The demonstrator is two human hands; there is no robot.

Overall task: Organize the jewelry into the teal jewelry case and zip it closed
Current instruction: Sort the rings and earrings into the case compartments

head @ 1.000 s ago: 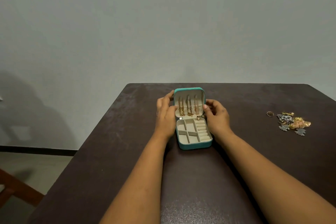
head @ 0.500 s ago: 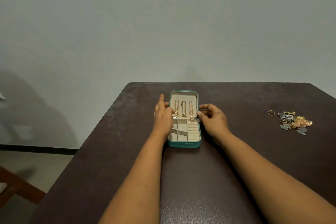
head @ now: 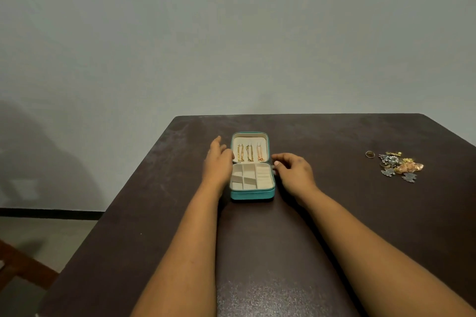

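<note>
Teal jewelry case (head: 252,194) sat open flat near the middle of the dark desk (head: 334,213), lid laid back toward the wall. Three chains (head: 249,153) hung in the lid lining, two gold and one pinkish. Lower half showed cream compartments and a ring-roll section on the right; contents, if any, too small to tell.

Left hand (head: 217,165) was against the case's left side by the hinge line, fingers (head: 215,143) loosely extended, thumb side at the lid edge; not clearly grasping anything. Right hand (head: 293,171) was just beside the case's right edge, fingers (head: 277,159) curled slightly with tips at or touching the rim near the hinge; actual grasp could not be told. Both forearms reached in from the bottom of the view.

Loose jewelry pile (head: 398,166) lay well apart on the desk's right side, mixed gold, silver and copper pieces. A single ring (head: 370,154) lay just left of the pile. Plain grey wall (head: 231,33) behind the desk.
</note>
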